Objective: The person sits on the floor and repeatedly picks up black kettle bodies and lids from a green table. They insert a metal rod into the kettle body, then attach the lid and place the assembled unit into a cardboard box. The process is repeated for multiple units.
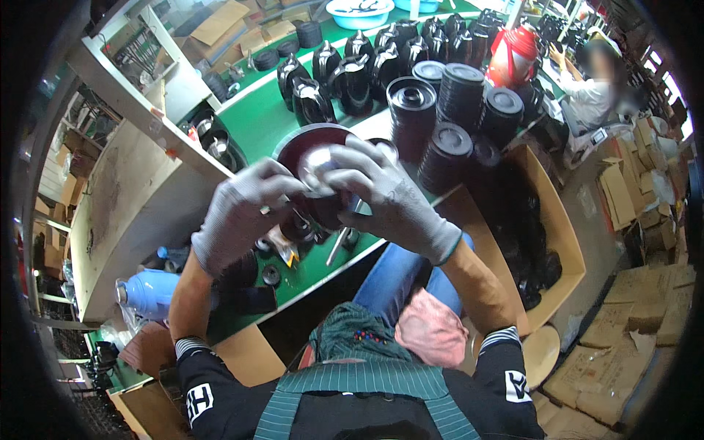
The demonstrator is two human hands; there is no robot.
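Note:
Both my hands are in grey knit gloves and raised over the green work table [323,271]. My right hand [396,198] has its fingers curled round a shiny, rounded silver metal piece [315,167], which is smeared by motion. My left hand [246,209] is bent toward the same piece from the other side; its fingertips are blurred, and whether they grip it cannot be made out. Just behind the piece is a dark, round, bowl-like vessel [308,137], partly covered by my hands. Below them a metal rod [338,246] and small dark round parts [271,275] lie on the table.
Rows of glossy black jug-shaped shells [312,101] stand beyond my hands. Stacked black discs [445,149] and a red jug [513,55] are to the right. A cardboard box [565,271] holds black parts. A blue flask [150,292] lies left. Another person [590,92] sits far right.

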